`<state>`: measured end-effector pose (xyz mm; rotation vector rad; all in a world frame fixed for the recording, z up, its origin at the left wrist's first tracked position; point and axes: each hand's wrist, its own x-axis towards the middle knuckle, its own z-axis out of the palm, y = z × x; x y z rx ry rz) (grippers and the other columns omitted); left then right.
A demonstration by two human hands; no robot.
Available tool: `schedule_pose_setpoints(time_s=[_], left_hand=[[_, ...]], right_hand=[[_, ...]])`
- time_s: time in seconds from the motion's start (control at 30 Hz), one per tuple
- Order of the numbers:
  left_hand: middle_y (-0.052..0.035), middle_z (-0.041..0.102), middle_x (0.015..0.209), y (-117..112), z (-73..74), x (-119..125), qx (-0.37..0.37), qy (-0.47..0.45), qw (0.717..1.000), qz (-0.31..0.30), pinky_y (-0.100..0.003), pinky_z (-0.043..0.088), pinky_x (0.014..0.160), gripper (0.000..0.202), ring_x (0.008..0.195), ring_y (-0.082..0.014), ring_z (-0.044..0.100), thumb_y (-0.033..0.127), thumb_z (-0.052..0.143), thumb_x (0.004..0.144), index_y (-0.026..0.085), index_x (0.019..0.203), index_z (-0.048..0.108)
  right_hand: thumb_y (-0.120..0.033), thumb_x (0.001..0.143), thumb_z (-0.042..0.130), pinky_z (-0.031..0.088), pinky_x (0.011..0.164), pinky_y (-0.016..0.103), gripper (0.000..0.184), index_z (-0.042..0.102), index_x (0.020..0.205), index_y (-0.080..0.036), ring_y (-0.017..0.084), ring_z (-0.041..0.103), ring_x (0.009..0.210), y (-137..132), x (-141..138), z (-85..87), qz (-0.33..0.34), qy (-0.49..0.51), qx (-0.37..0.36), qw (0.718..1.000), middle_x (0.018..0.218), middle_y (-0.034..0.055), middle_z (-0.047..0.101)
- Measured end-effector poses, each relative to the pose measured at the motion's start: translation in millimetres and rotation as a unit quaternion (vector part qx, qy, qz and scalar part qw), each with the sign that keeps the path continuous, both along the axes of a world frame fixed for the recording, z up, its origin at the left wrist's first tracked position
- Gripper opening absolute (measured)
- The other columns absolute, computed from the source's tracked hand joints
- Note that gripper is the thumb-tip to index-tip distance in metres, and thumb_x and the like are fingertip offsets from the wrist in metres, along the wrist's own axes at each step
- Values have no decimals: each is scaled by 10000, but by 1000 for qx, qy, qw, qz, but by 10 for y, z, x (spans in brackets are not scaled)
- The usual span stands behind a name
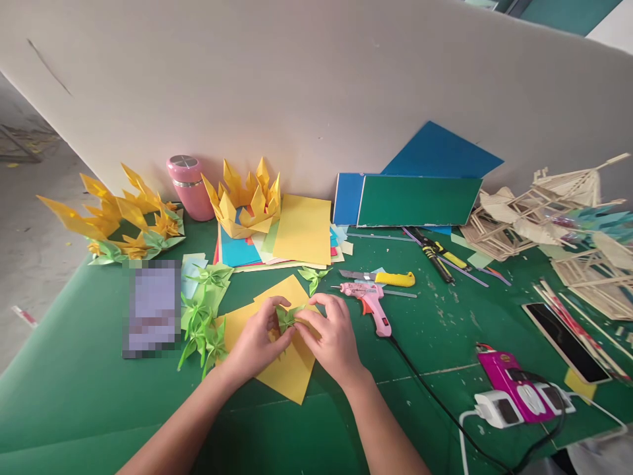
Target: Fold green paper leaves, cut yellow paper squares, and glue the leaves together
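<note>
My left hand (258, 341) and my right hand (330, 335) meet over a yellow paper sheet (289, 376) on the green table (99, 409). Both pinch a small folded green paper piece (287, 317) between their fingertips. A row of finished green paper leaves (204, 315) lies just left of my left hand. One more green leaf (313, 276) sits behind the hands. A pink glue gun (368, 302) rests to the right of my right hand.
A yellow utility knife (390, 279), a stack of coloured paper (281, 241), a yellow paper crown (244, 201), a pink cup (188, 185) and paper sunflowers (121, 221) stand behind. At right lie wooden stick models (539, 211), a phone (564, 340) and a power strip (514, 396).
</note>
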<state>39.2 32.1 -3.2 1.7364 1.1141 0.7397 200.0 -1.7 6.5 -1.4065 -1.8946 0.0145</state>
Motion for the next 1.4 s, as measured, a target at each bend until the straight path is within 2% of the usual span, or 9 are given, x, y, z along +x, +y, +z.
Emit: schedule_pose_setpoints(time_s=[0.17,0.4,0.77,0.87,0.93,1.07,1.23,1.4], left_hand=[[66,461,658,0,15,20,0,6,1000,6,-263,462,600,296,583,-123,518,243,552,764,245,1053,489],[21,546,778,-3,19,43,-10,-49,998,33,-292,519,696,357,701,-136,576,226,589,757,245,1101,496],[9,603,765,7,99,22,37,-1,999,-23,-291,522,690,384,704,-148,593,176,521,764,243,1142,529],[-13,658,867,-8,95,13,49,-6,998,-31,-293,524,718,392,725,-149,608,164,536,753,248,1136,553],[-17,660,894,-16,86,10,48,-11,998,-32,-287,524,718,386,737,-148,609,169,535,759,246,1137,557],[-6,631,819,-17,72,11,27,-28,999,-26,-271,522,672,358,703,-141,592,193,533,776,234,1131,557],[-18,639,822,7,68,4,17,-42,999,-4,-286,516,686,318,717,-154,596,213,553,784,228,1100,576],[-4,625,808,13,88,6,1,-49,999,11,-271,501,668,287,688,-140,578,221,544,775,230,1062,568]], right_hand=[[-160,847,552,439,818,389,125,648,810,-232,226,507,938,-3,7,-9,-7,-9,-10,1000,969,65,554],[-174,840,576,399,828,376,95,629,780,-224,219,507,930,5,-5,-22,-24,-4,-2,1000,914,49,582],[-158,799,574,367,806,361,94,612,749,-229,200,510,869,10,-13,-35,-10,-8,-15,1000,813,17,581],[-147,785,558,359,801,360,101,595,738,-228,200,508,868,5,-29,-28,-10,-6,-7,1000,807,17,578],[-138,781,546,353,801,360,109,584,730,-227,198,508,865,0,-39,-20,-10,-5,-1,1000,798,14,575],[-128,779,540,343,801,356,116,569,715,-219,191,512,861,-5,-46,-5,-8,3,5,1000,780,7,571],[-178,829,565,340,813,363,97,595,754,-230,193,525,884,-1,-20,8,-8,6,-20,1000,812,9,598],[-197,816,614,332,856,382,38,618,811,-234,196,542,918,3,11,10,6,16,-40,999,868,7,640]])
